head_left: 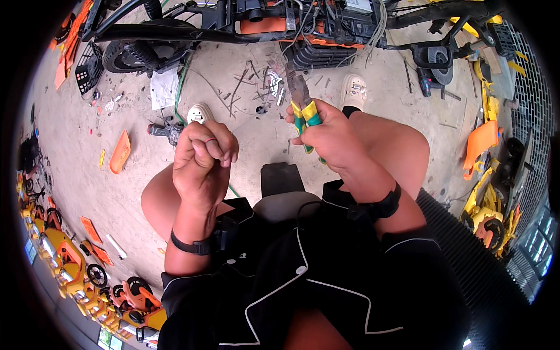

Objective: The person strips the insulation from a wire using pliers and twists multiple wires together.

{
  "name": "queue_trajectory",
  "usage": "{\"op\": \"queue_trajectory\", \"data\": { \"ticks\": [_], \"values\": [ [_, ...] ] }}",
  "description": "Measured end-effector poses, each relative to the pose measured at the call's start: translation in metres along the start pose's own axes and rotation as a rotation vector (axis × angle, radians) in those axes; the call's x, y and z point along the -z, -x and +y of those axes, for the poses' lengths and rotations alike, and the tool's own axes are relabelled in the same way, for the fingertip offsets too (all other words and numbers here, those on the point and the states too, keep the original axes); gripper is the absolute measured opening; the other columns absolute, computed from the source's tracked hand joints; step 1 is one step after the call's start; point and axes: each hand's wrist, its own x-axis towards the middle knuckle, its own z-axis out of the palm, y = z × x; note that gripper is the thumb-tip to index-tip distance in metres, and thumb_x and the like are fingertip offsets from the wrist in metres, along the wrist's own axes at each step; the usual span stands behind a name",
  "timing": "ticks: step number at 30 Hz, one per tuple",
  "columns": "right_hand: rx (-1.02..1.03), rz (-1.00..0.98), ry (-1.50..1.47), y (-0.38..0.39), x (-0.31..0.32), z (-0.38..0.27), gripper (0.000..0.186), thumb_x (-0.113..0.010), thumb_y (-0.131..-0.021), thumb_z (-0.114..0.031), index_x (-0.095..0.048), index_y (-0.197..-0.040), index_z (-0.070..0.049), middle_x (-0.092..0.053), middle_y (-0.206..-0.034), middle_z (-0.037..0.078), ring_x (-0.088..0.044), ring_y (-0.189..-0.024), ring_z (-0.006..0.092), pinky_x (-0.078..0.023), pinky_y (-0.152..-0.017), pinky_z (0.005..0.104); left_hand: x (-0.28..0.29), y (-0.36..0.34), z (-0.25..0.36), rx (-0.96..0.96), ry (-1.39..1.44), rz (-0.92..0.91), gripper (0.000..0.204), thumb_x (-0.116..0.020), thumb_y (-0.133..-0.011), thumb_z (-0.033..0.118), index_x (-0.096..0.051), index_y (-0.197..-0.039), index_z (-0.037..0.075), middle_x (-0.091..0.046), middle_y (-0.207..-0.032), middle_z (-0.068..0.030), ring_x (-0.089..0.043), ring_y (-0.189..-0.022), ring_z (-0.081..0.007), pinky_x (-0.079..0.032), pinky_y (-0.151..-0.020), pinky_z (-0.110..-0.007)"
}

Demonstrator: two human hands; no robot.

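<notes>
My right hand (329, 133) is wrapped round the yellow-and-green handles of a pair of pliers (306, 111). The metal jaws point away from me, toward the vehicle frame. To the left, at about the same height, my left hand (204, 153) is closed with its fingers curled in. Whatever it may hold is hidden by the fingers. A thin dark band circles one finger. Beyond both hands stands a stripped vehicle frame (216, 35) with black tubes, orange panels and loose cables (376, 29). Neither hand touches it.
A cordless power tool (166, 133) lies by my left shoe, with an orange panel (121, 153) farther left. Another drill (424, 83) lies at the far right near a wheel. Scraps and cut strips (239, 87) litter the concrete. Yellow vehicles (61, 254) line the left edge.
</notes>
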Motion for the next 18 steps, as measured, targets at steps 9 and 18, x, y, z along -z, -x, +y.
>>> {"op": "queue_trajectory", "data": {
  "ticks": [9, 18],
  "values": [
    [0.011, 0.016, -0.085, -0.002, 0.0, -0.001, 0.046, -0.053, -0.076, 0.007, -0.059, -0.121, -0.001, -0.061, -0.118, 0.008, -0.059, -0.111, 0.02, -0.057, -0.081, 0.0384, 0.0, -0.004, 0.015, -0.023, 0.126, 0.071, 0.025, -0.045, -0.105, 0.025, -0.045, -0.087, 0.008, -0.046, -0.077, -0.0052, -0.039, -0.066, -0.0145, -0.037, -0.066, -0.029],
    [0.222, 0.378, -0.287, -0.028, 0.063, -0.033, 0.035, -0.046, -0.075, 0.013, -0.052, -0.106, -0.002, -0.057, -0.103, 0.011, -0.06, -0.094, 0.0235, -0.059, -0.083, 0.0446, 0.04, -0.013, 0.053, -0.259, 0.124, 0.198, 0.02, -0.055, -0.101, 0.02, -0.044, -0.089, 0.009, -0.039, -0.081, -0.0002, -0.036, -0.07, -0.0119, -0.034, -0.068, -0.028]
  ]
}}
